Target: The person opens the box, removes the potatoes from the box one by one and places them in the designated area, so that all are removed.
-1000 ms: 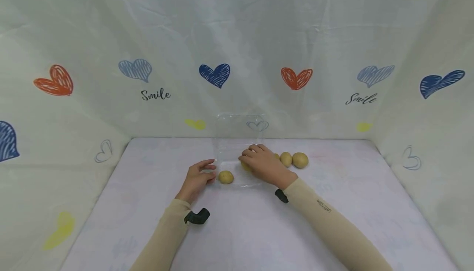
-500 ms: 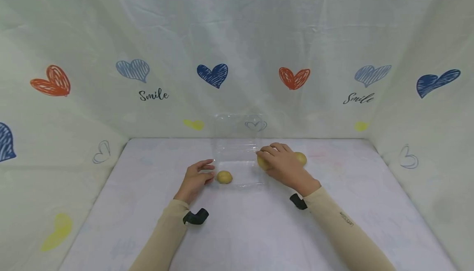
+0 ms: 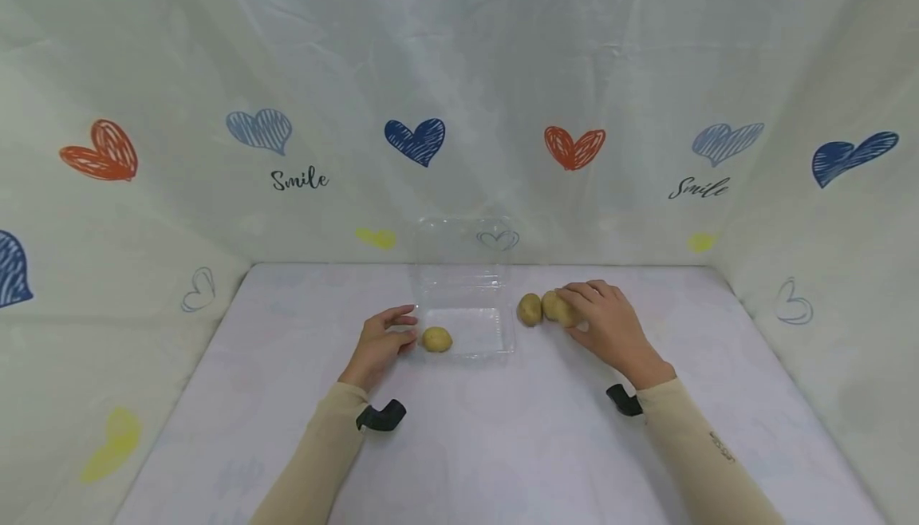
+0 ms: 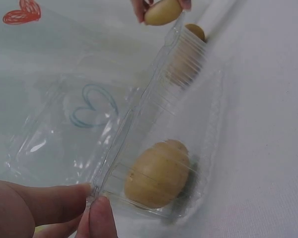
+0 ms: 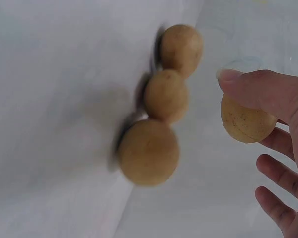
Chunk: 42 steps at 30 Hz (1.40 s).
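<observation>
A clear plastic clamshell container (image 3: 474, 332) stands with its lid raised at the back; one potato (image 3: 436, 340) lies in its left front corner. At the container's left edge, my left hand (image 3: 380, 347) pinches the rim between thumb and fingers, as the left wrist view shows close up. My right hand (image 3: 610, 329) holds another potato (image 5: 248, 119) between thumb and fingers, raised off the table. Three more potatoes stand in a row to the container's right: a near one (image 5: 150, 152), a middle one (image 5: 166, 95) and a far one (image 5: 181, 49). In the head view, the right hand hides one of these.
The white table (image 3: 474, 445) meets a white cloth backdrop (image 3: 345, 78) printed with hearts at the back and sides. The raised lid (image 3: 463, 250) stands close to the back cloth.
My right hand has moved from over the container to the right with a potato in its grip, and is now above the row. The left hand stays at the container's edge.
</observation>
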Each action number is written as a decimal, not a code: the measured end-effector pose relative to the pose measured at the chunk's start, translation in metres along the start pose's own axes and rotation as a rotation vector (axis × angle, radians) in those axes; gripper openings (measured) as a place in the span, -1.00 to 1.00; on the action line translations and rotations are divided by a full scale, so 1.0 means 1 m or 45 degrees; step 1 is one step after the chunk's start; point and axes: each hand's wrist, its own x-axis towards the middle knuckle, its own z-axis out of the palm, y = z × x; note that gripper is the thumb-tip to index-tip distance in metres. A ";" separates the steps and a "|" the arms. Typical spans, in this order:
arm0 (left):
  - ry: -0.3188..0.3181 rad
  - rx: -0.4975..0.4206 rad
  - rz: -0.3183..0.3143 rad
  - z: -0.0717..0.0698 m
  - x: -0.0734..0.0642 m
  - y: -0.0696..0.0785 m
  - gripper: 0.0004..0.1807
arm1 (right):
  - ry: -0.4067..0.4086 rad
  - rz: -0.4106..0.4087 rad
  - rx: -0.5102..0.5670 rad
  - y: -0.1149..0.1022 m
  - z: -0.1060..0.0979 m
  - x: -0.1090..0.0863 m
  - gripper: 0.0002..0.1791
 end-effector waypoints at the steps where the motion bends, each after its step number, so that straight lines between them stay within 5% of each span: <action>1: -0.001 0.001 0.004 0.000 0.000 0.000 -0.45 | -0.005 0.016 0.001 0.004 -0.001 -0.003 -0.27; 20: -0.001 -0.014 0.017 0.000 0.001 -0.002 -0.45 | -0.026 0.117 -0.087 0.044 0.001 -0.036 -0.22; 42: 0.014 -0.012 0.019 0.001 0.002 -0.003 -0.46 | -0.286 0.258 -0.066 0.064 0.010 -0.033 -0.30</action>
